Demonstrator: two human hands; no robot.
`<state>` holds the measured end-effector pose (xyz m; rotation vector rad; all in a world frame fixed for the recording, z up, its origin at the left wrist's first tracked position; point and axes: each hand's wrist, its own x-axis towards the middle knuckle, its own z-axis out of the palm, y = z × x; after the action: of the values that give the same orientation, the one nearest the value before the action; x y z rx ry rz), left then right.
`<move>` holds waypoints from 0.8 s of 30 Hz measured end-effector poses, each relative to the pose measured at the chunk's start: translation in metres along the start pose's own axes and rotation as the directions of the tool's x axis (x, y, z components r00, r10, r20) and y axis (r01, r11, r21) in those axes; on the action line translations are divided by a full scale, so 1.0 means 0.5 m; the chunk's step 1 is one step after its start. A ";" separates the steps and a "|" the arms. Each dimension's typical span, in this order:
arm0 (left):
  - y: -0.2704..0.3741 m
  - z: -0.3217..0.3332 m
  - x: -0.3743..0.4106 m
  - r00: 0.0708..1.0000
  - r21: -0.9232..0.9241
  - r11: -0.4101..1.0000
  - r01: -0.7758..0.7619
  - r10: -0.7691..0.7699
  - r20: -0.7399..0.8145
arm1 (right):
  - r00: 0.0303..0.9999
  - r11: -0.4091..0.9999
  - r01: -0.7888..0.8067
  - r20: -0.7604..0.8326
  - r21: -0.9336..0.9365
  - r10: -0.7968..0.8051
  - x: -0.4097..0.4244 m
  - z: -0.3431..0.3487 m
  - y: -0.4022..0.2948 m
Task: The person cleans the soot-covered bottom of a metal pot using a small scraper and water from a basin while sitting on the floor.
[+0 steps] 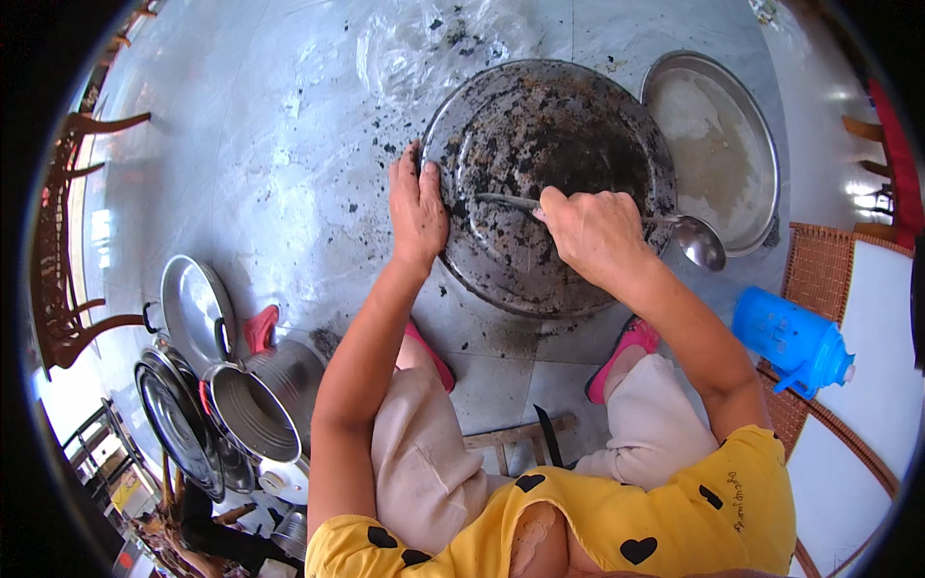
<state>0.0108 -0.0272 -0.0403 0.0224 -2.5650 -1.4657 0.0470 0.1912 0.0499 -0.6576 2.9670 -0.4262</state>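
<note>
A large round metal pan [498, 267], its scorched underside facing up, lies on the tiled floor in front of me. Black and brown crust covers much of its surface. My right hand [596, 231] grips the handle of a metal ladle [699, 243]; the bowl points out to the right, and the handle's flat end touches the crust at the pan's left part. My left hand [420, 209] lies against the pan's left rim with fingers extended. Dark flakes are scattered on the floor around the pan.
A shallow metal tray [777, 166] with cloudy liquid lies at the right. Clear plastic film [405, 58] is beyond the pan. Metal pots [289, 376] and lids [170, 426] stand at lower left. A blue thermos flask [784, 336] lies at right, near woven matting [820, 264].
</note>
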 end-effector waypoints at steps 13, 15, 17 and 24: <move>0.001 -0.007 -0.012 0.998 -0.019 0.998 0.065 -0.065 0.006 | 0.997 0.999 0.042 -0.057 -0.020 -0.044 0.046 0.004 0.040; 0.003 -0.005 -0.015 0.999 0.002 0.999 0.041 -0.041 -0.001 | 0.998 0.998 0.061 0.026 0.019 -0.062 0.006 0.005 0.006; 0.013 -0.007 -0.017 0.998 0.012 0.998 0.055 -0.055 -0.005 | 0.999 0.994 0.023 0.026 0.102 -0.026 0.002 0.007 0.007; 0.059 -0.019 -0.061 0.984 0.286 0.942 -0.175 0.181 0.007 | 0.998 0.997 -0.056 -0.012 -0.053 0.055 0.031 -0.019 0.020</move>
<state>0.0445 -0.0169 -0.0152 -0.1508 -2.6604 -1.0187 0.0276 0.1958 0.0560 -0.5776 3.0073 -0.3491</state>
